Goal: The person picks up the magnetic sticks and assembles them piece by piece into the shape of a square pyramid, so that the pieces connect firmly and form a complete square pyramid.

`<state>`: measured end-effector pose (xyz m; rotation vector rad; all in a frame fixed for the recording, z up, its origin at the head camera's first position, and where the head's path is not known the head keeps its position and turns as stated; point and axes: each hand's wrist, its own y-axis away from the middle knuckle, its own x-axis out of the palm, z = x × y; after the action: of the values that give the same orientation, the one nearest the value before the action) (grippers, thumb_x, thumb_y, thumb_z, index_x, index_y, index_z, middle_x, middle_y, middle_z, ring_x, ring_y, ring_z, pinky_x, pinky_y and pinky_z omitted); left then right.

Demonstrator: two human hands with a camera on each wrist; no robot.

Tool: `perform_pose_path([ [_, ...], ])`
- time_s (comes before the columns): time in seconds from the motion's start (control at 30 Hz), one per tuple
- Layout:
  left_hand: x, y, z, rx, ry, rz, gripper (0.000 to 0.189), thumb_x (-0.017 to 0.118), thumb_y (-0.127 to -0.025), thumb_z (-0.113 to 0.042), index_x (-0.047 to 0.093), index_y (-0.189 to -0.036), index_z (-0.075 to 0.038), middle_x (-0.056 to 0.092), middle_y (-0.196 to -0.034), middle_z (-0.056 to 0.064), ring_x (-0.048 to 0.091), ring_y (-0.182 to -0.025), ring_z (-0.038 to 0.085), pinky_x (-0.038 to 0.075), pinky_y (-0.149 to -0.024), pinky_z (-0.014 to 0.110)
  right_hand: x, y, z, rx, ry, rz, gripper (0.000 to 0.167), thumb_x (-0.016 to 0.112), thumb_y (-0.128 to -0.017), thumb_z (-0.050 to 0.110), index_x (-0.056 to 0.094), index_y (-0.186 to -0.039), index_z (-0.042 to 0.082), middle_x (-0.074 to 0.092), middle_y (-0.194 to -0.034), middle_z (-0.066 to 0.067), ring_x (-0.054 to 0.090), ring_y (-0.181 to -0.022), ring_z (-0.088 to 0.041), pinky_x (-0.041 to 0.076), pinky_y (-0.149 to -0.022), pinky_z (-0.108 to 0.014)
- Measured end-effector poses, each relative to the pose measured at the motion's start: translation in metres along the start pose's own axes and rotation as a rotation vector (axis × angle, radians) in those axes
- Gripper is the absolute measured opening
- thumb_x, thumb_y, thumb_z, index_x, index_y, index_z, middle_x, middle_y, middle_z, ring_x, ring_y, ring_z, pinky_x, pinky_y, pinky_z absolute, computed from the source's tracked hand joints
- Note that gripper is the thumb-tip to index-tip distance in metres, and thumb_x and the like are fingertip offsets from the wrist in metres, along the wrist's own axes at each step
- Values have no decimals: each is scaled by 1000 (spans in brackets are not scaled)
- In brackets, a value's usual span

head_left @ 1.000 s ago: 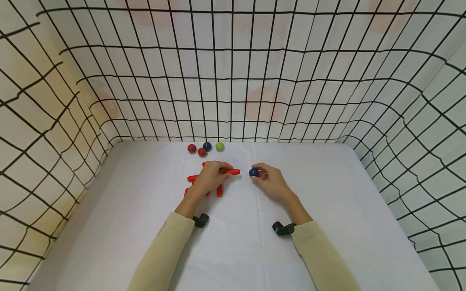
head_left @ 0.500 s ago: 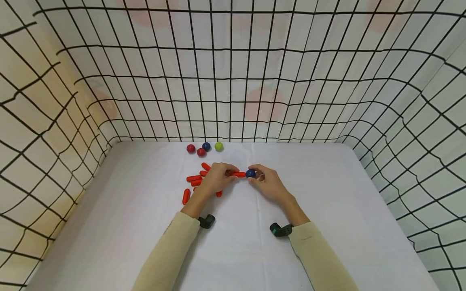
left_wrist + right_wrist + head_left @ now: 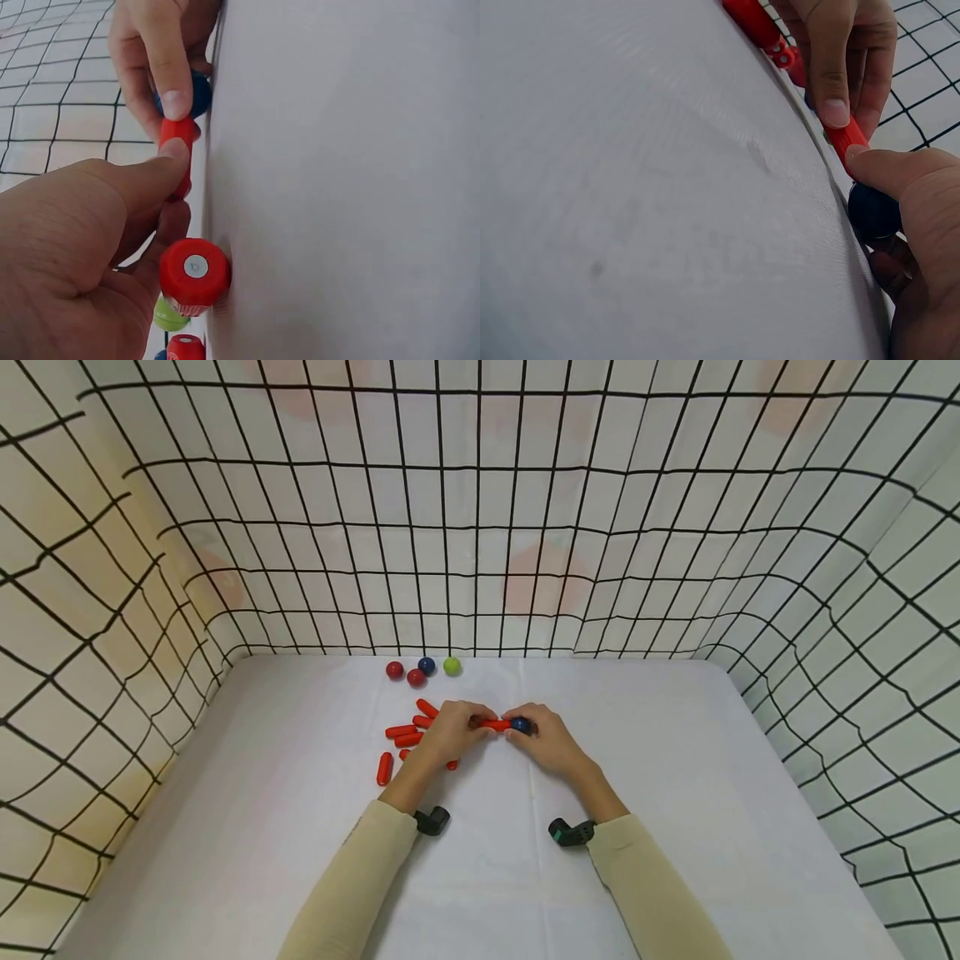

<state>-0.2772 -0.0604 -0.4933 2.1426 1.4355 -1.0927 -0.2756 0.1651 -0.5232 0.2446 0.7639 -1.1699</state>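
Midway between the two hands is a short red magnetic rod (image 3: 495, 725) with a dark blue ball (image 3: 520, 725) at its right end. My left hand (image 3: 454, 728) pinches the rod's left part between thumb and fingers. With the thumb on the rod's other end, my right hand (image 3: 553, 745) also pinches it, the ball lying within its fingers, partly covered in the right wrist view. Several more red rods (image 3: 401, 732) lie on the cloth beside and beneath the left hand. One loose rod (image 3: 195, 274) shows its pale round end close below the left fingers.
Two red balls (image 3: 416, 677), another blue ball (image 3: 427, 665) and a lime green ball (image 3: 452, 666) rest near the far edge. White cloth (image 3: 637, 760) covers the table. Black wire mesh (image 3: 480, 527) rises at the back and both sides.
The left hand has brought the red rod rightward to the blue ball, and the two now touch. The right thumb has shifted from the ball onto the rod. More loose rods are uncovered.
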Motion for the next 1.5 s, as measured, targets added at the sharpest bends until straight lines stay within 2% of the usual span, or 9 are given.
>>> perform_pose_path([
  [0.23, -1, 1, -1, -24, -10, 0, 26, 77, -94, -19, 77, -120, -13, 77, -104, 1, 65, -93, 17, 59, -90, 31, 1, 1, -3, 2, 5, -6, 28, 73, -97, 26, 72, -123, 15, 71, -122, -4, 59, -114, -23, 49, -99, -42],
  [0.43, -10, 6, 9, -114, 34, -50, 31, 74, -96, -33, 76, -122, -17, 75, -103, -3, 65, -95, 14, 58, -87, 29, 1, 3, -3, 28, 4, -15, 29, 73, -98, 27, 71, -124, 16, 70, -124, -5, 60, -113, -24, 50, -100, -44],
  [0.63, -35, 13, 23, -147, 59, -108, 37, 73, -97, -35, 74, -126, -13, 76, -111, 1, 67, -96, 17, 59, -88, 34, 2, 5, -2, 62, -4, -18, 28, 73, -97, 27, 71, -124, 17, 69, -126, -7, 60, -115, -25, 50, -101, -44],
  [0.83, -65, 16, 35, -171, 41, -151, 41, 72, -98, -33, 70, -132, -10, 73, -114, 7, 70, -100, 24, 62, -87, 38, 2, 6, -1, 56, -2, -29, 29, 73, -97, 26, 71, -125, 16, 68, -127, -8, 61, -117, -27, 50, -103, -47],
  [1.07, -96, 13, 59, -241, 26, -214, 45, 72, -98, -30, 65, -137, -10, 65, -125, 15, 62, -112, 32, 58, -94, 44, 4, 7, -1, 69, -18, -37, 28, 73, -97, 25, 71, -124, 16, 68, -128, -10, 62, -118, -28, 51, -103, -47],
  [1.2, -107, 8, 77, -229, -24, -272, 44, 71, -99, -29, 65, -137, -9, 61, -136, 19, 58, -120, 37, 55, -98, 50, 4, 7, -1, 86, -24, -45, 28, 74, -97, 26, 71, -123, 17, 67, -129, -9, 61, -117, -27, 52, -101, -45],
  [1.27, -110, 4, 85, -231, -55, -285, 45, 71, -98, -30, 64, -138, -9, 58, -144, 19, 54, -130, 40, 50, -106, 55, 3, 8, -2, 87, -24, -50, 29, 74, -96, 27, 71, -124, 17, 67, -129, -9, 62, -116, -27, 52, -100, -44],
  [1.37, -113, 1, 95, -263, -85, -270, 50, 70, -98, -31, 60, -143, -10, 48, -154, 20, 47, -140, 43, 43, -113, 60, 2, 8, -3, 66, -22, -50, 29, 74, -97, 26, 71, -124, 16, 68, -128, -10, 62, -116, -27, 52, -100, -45],
  [1.5, -116, -1, 100, -302, -120, -183, 59, 67, -100, -31, 49, -153, -13, 35, -163, 22, 40, -146, 47, 37, -117, 63, 3, 7, -4, 54, -28, -48, 28, 74, -96, 25, 71, -123, 17, 69, -126, -9, 61, -115, -26, 52, -100, -44],
])
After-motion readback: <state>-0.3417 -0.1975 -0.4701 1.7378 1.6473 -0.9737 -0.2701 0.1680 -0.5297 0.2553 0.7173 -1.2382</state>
